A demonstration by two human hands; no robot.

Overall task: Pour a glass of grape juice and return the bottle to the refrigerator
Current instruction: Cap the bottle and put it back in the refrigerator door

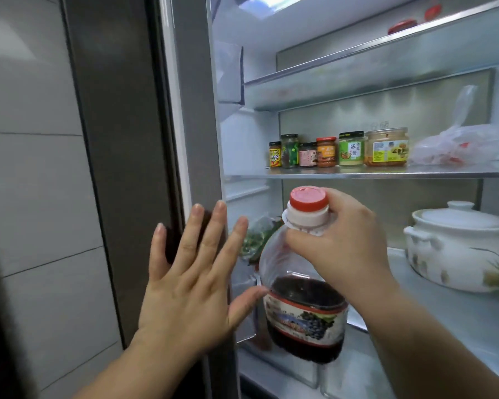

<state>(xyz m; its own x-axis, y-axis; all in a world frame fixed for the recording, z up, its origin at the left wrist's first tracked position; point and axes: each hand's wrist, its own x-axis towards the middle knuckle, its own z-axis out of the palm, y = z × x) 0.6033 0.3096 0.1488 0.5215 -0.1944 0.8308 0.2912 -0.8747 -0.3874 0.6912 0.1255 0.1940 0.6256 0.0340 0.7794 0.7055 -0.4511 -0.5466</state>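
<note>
A row of jars (339, 149) is set on a shelf (386, 174) in the refrigerator (231, 133), with a plastic bag (455, 145) to its right. On the shelf below, a lidded pot (458, 246) is placed at the right. The bottle (303, 292) is held before that lower shelf, left of the pot, with the left hand (190, 272) spread just to its left, against the refrigerator's edge.

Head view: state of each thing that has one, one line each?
Refrigerator: open, lit.
Juice bottle: capped, about half full, held by the neck.
Right hand: gripping the bottle.
Left hand: open, fingers spread.
White pot: lid on.
Jars: lidded, upright.
</note>
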